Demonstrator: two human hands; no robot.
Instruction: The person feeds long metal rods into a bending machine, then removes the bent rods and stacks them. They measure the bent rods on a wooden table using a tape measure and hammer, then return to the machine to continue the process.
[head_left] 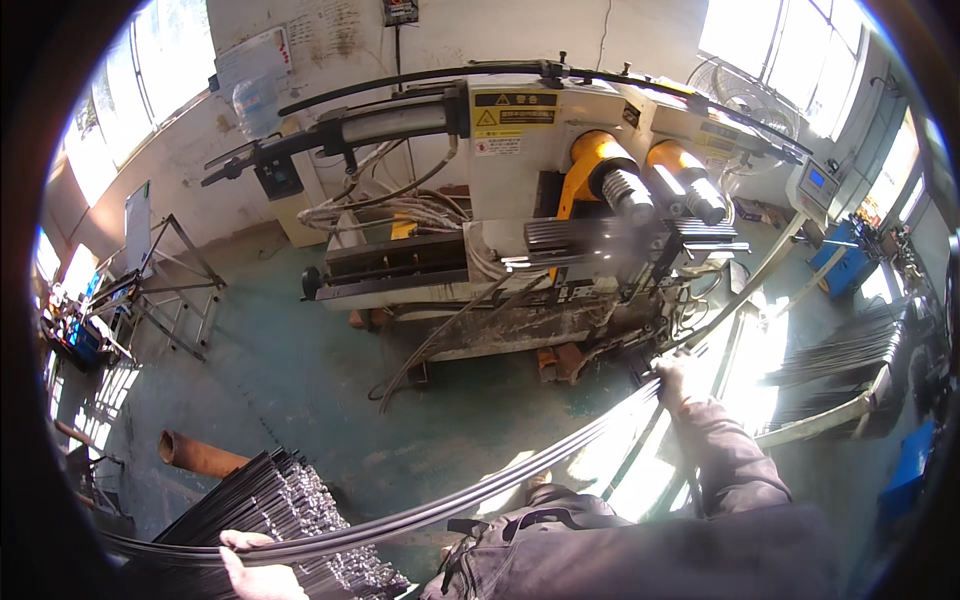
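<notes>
I hold a small bundle of long, thin dark metal rods (500,484) that stretches across in front of my body. At the lower left, my left hand (262,570) is closed around the rods, thumb and fingers on either side. Further right and higher, my right hand (678,382) grips the bundle near its other end, in bright sunlight. Beneath the left part of the bundle lies a big stack of similar dark rods (255,500) with shiny ends. The rods' far left end fades into the dark picture rim.
A large machine (510,170) with yellow-and-grey cylinders stands ahead, with more rods (580,236) lying on it. Hoses (440,345) hang down its front. A rusty pipe (200,453) lies left on the green floor. At right, a rack (825,420) carries many thin rods.
</notes>
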